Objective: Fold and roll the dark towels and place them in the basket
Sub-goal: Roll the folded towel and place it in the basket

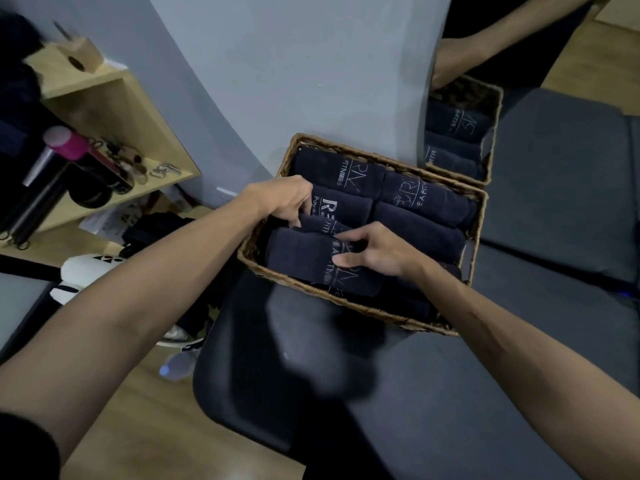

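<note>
Dark padded bench (433, 393) carries wicker basket (363, 308) by grey wall. Placing step: left hand (289, 200) fingers curled into gap between rolls; right hand (375, 251) grips front rolled towel (298, 258). Next: seat it snug.

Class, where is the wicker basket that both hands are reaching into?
In the head view's centre, the wicker basket sits on the dark padded bench, against the grey pillar.

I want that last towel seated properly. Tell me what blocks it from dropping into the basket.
Nothing separate blocks it. Both the left hand and right hand hold the rolled towel inside the basket; only neighbouring towels crowd it.
</note>
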